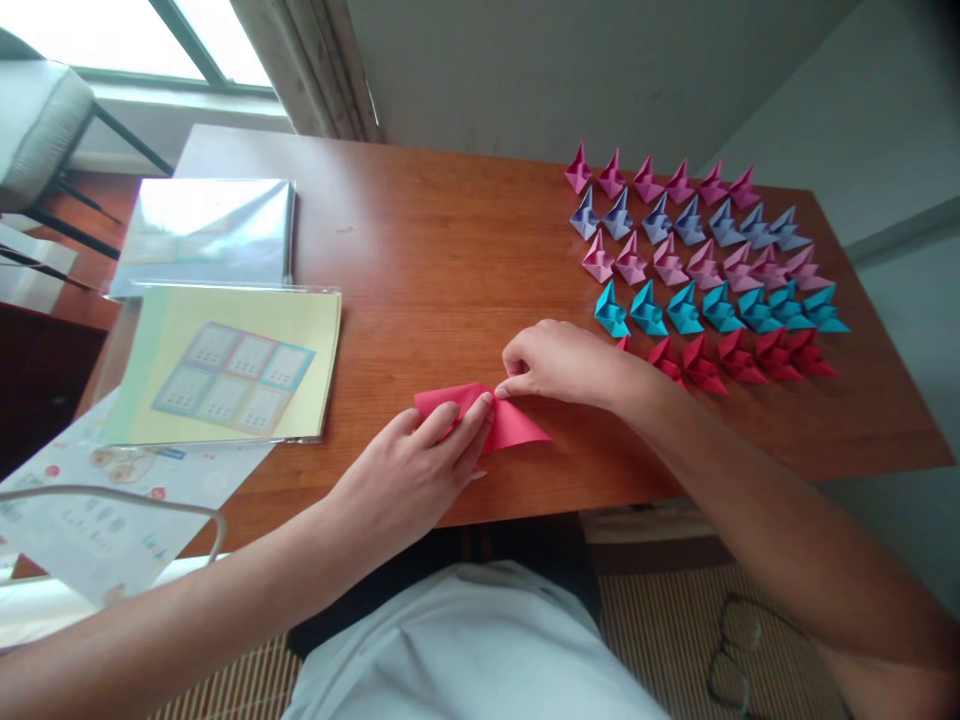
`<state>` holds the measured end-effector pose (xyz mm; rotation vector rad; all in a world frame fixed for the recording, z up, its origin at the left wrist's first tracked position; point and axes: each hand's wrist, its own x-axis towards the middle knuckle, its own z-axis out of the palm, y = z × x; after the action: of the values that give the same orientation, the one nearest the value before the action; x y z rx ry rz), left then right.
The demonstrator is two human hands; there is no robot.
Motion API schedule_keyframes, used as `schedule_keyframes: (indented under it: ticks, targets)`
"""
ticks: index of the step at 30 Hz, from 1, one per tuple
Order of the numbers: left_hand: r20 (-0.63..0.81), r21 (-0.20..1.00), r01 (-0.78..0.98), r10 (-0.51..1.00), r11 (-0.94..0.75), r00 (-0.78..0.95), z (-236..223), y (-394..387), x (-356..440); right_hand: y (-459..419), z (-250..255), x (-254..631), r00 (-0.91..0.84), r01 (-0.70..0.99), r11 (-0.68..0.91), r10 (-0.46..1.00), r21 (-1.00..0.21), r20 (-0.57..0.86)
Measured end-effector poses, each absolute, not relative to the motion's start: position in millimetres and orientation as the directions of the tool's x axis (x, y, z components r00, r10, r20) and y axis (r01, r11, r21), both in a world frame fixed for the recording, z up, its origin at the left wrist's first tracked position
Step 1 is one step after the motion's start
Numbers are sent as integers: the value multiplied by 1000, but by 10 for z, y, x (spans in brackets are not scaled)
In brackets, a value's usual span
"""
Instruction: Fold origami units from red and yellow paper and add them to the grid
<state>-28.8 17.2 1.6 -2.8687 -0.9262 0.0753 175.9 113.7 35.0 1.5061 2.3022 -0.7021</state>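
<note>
- Red paper [519, 430] is held down by the left hand [427, 455], fingers extended.
- Its edge is pinched by the right hand [559, 362].
- Paper shapes [684, 310] are arranged in rows.

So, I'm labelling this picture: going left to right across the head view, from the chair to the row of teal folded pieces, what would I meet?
Chair → yellow packet → left hand → red paper → right hand → row of teal folded pieces.

Lone head-worn view (fairly close), forward and down over the table [427, 245].
</note>
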Motion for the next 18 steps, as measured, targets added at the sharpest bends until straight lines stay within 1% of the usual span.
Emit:
schedule_keyframes:
  ticks: [6, 10, 13, 18]
  targets:
    - [15, -131, 577, 580, -806, 814, 5, 179, -293, 1140, 476, 1818, -367, 915, 381, 651, -132, -664]
    - [33, -122, 572, 572, -811, 819, 2, 189, -300, 1087, 541, 1786, -251, 911, 412, 582, 14, -773]
    - [39, -128, 560, 560, -819, 828, -8, 193, -302, 1061, 590, 1711, -185, 901, 425, 552, 84, -813]
    - [19, -153, 539, 542, -829, 840, -25, 204, -298, 1044, 668, 1618, -216, 854, 509, 541, 112, -813]
